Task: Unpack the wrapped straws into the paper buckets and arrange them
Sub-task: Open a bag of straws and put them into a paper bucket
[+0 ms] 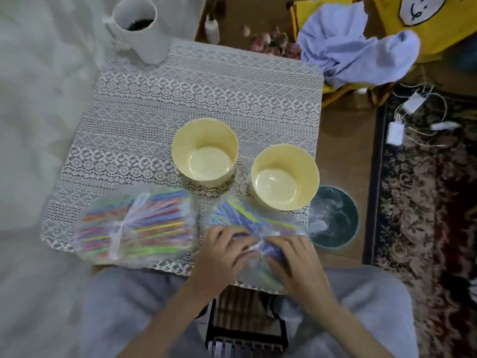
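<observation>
Hands at lower centre: left hand (pixel 224 250) and right hand (pixel 296 257) both pinch the white knot (pixel 259 245) on a crinkly clear bag (pixel 247 218) of thin coloured straws. Second tied bag (pixel 136 226) lies lower left, untouched. Two round pale-yellow paper buckets (pixel 204 151) (pixel 285 177) stand upright mid-frame on a white lace cloth (pixel 180 94). Dark round bowl (pixel 334 218) sits right of the cloth; white jug (pixel 139 29) upper left.

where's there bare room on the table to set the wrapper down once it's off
Free: the lace cloth behind both paper buckets, up to the white jug. Crowded: the near edge, with the tied straw bundle, both hands, and their bundle.
</observation>
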